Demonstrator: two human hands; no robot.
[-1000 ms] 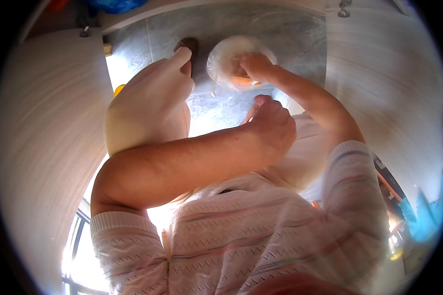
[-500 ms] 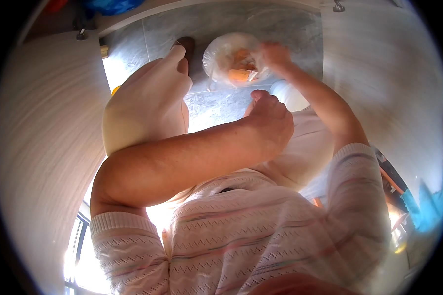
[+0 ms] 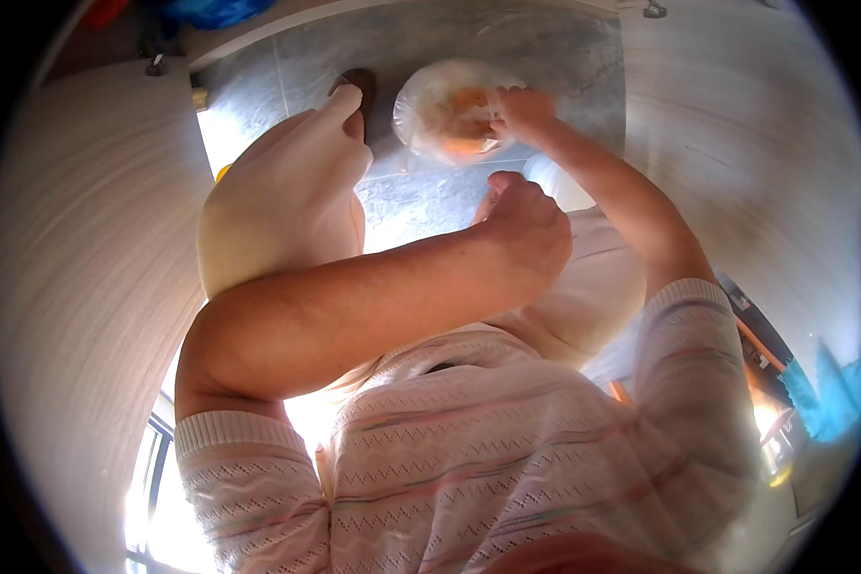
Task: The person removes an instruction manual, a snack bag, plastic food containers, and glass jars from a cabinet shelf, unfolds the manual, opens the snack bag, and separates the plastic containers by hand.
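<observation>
A clear plastic bag [image 3: 419,110] with orange and whitish items in it stands on the grey floor between the cupboard doors. My right hand [image 3: 524,113] is at its right rim, fingers bent and closed on the plastic. Exactly what lies under the fingertips is blurred. My left forearm crosses in front of my body, and my left hand [image 3: 526,225] is curled into a fist above my right thigh. Its fingers face away, so anything inside the fist is hidden. A round white object [image 3: 557,182] shows partly behind my right forearm.
Pale panels stand on the left [image 3: 105,287] and right [image 3: 717,134]. My bent left knee [image 3: 277,210] takes up the space left of the bag. A light-blue crumpled item [image 3: 832,392] is at the far right. A dark blue bag [image 3: 215,10] lies at the top left.
My right hand has shifted slightly left and down over the bag's rim, and the bag's plastic now covers more of the orange item. My left fist has stayed nearly still.
</observation>
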